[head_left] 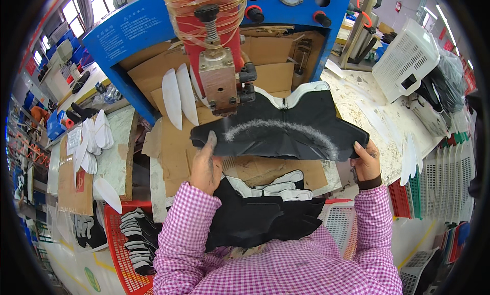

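Observation:
A black shoe upper (280, 147) with a white-lined collar is spread out flat between my two hands. A pale, rough arc runs across its black surface. My left hand (206, 170) grips its left end, thumb on top. At the other end my right hand (366, 164) pinches the pointed corner. The upper lies just beneath and right of the metal machine head (218, 78); I cannot tell whether they touch. Several more black uppers (255, 213) with white linings are piled close to my body, below the held one.
White curved inserts (176, 98) stand against cardboard inside the blue machine frame (120, 39). More white pieces (92, 136) lie on the left table. A red basket (113, 244) of uppers is at lower left. A white crate (406, 60) leans at the right, above stacked baskets (444, 177).

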The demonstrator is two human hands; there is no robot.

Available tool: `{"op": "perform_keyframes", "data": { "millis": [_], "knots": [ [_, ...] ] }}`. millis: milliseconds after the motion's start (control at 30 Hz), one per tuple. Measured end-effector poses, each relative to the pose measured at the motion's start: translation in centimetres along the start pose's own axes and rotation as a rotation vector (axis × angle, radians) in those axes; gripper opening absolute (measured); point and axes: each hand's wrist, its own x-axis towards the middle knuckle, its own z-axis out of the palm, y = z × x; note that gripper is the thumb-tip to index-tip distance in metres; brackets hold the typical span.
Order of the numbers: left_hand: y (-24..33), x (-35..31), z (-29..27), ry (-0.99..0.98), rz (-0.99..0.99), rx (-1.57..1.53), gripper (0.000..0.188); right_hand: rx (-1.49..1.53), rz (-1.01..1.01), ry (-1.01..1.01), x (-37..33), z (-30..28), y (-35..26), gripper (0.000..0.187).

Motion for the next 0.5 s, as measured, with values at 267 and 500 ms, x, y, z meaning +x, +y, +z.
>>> {"op": "perform_keyframes", "data": {
  "millis": [267,500],
  "knots": [
    [8.6,1.0,-5.3,0.177,0.276,0.195,0.039,0.060,0.032,-0.311,4.0,10.3,4.4,0.031],
    [2.3,-0.4,-1.1,0.215,0.207,0.486,0.038,0.153,0.051,0.027,4.5,4.7,1.4,0.026]
  ]
}}
